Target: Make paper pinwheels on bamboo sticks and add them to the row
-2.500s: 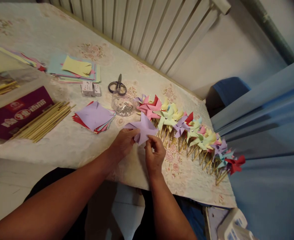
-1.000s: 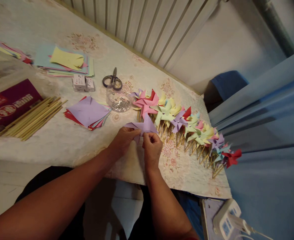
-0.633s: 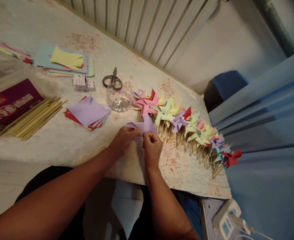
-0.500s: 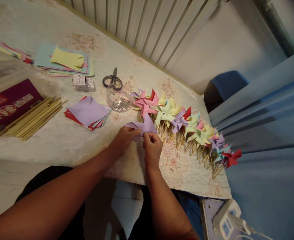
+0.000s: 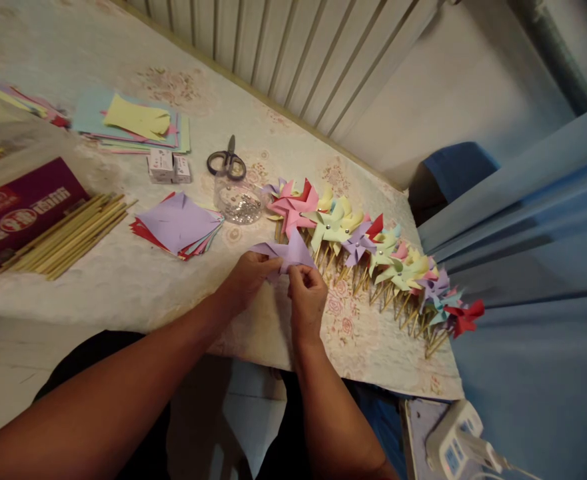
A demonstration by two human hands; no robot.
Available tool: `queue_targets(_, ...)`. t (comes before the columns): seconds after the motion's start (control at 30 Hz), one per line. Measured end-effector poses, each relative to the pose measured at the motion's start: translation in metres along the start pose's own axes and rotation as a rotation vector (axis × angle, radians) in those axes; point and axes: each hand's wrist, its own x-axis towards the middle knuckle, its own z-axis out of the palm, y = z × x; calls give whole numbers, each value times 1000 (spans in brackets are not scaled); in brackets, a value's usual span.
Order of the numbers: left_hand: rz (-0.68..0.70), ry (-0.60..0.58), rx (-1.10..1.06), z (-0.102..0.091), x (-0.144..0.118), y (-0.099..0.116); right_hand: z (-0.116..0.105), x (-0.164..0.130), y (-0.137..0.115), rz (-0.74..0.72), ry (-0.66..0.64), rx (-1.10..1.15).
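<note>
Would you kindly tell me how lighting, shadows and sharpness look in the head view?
Head view, center: soft shadow on the tablecloth near the left hand and right hand, no strong glare on the held purple paper; head view, right: blue curtain lacks crisp detail, upper corner falls to black; head view overall: dim.

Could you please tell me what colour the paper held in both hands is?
The paper is light purple; the head view shows it best.

The floral tablecloth (image 5: 388, 353) bears pinwheels (image 5: 358, 243), paper squares (image 5: 179, 223), scissors (image 5: 230, 155), small boxes (image 5: 161, 167), a clear tub (image 5: 243, 210) and, apparently, sticks (image 5: 70, 237).
</note>
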Motion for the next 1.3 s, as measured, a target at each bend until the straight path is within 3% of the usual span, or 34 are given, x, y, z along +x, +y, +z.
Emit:
queue_targets(0.13,0,-10,-2,-5,0,7,-16,7,0,-108,158,53)
queue_targets(0.2,-42,-24,27,-7,0,11,-27,16,2,-137,140,74)
queue_targets(0.27,-93,-66,54,-9,-2,16,-35,25,4,-95,17,105)
queue_targets(0.4,-154,-170,130,-12,-8,24,-41,33,8,126,-315,215)
queue_targets(0.57,-199,-297,223,-15,-13,28,-33,25,9,278,-478,201)
queue_targets(0.8,-211,-386,291,-14,-14,30,-27,22,12,278,-467,24)
queue_targets(1.03,-209,-382,370,-14,-12,28,-26,22,3,239,-499,-60)
queue_targets(1.17,-203,-300,327,-13,-13,26,-22,23,19,213,-409,18)
queue_targets(1.3,-254,-236,121,-12,-13,24,-17,26,35,199,-254,136)
